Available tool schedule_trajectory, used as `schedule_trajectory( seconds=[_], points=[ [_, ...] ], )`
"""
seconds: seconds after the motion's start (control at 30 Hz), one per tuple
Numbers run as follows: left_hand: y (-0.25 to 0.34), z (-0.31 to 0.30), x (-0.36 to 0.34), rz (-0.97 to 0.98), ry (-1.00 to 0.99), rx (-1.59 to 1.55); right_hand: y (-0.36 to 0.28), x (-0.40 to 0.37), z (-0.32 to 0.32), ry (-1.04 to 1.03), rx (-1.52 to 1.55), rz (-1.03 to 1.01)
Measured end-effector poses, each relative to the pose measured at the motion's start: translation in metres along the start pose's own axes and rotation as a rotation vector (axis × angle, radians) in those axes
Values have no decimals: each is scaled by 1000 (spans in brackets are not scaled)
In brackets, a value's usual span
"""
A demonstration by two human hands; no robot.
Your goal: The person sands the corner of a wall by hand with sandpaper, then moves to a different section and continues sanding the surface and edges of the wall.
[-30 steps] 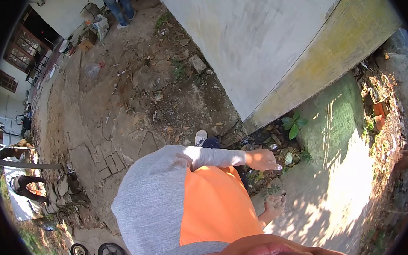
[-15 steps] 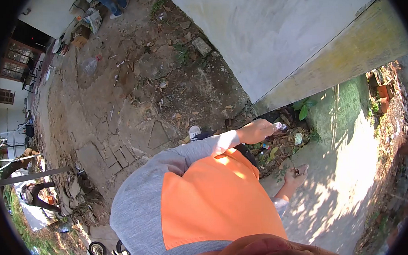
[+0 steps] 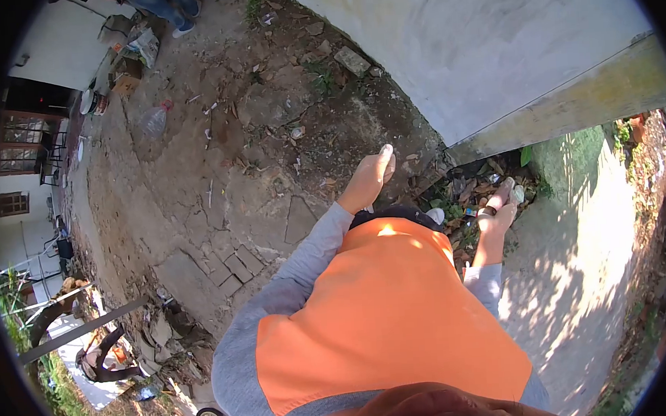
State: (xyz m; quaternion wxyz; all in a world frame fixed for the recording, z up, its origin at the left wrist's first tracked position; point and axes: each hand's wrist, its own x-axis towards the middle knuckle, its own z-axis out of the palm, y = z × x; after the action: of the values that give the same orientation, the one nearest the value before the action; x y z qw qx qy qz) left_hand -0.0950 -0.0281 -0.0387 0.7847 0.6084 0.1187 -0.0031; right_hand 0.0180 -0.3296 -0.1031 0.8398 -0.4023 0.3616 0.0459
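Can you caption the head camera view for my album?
Left hand over a dirt yard, right hand over leaf litter beside a whitish wall.

orange-fronted shirt point(image 3: 383, 311) with long grey sleeves point(image 3: 305, 258)

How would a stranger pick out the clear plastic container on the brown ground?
At the picture's upper left, find the white building wall, then the brown cardboard box near it. Below and right of that box, on the brown ground, lies the clear plastic container, set apart by its pinkish-red end.
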Motion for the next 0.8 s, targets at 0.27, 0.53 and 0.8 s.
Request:
schedule_trajectory(
  seconds=[0.27,0.53,0.8],
  points=[
    [14,-31,-13,92,-15,-126,46,-22,49,-23,-21,30],
    [27,-3,-3,103,-34,-9,49,-45,80,-353,-305,-188],
    [9,10,29,216,13,190,38,-65,136,-745,-506,-335]
  ],
)
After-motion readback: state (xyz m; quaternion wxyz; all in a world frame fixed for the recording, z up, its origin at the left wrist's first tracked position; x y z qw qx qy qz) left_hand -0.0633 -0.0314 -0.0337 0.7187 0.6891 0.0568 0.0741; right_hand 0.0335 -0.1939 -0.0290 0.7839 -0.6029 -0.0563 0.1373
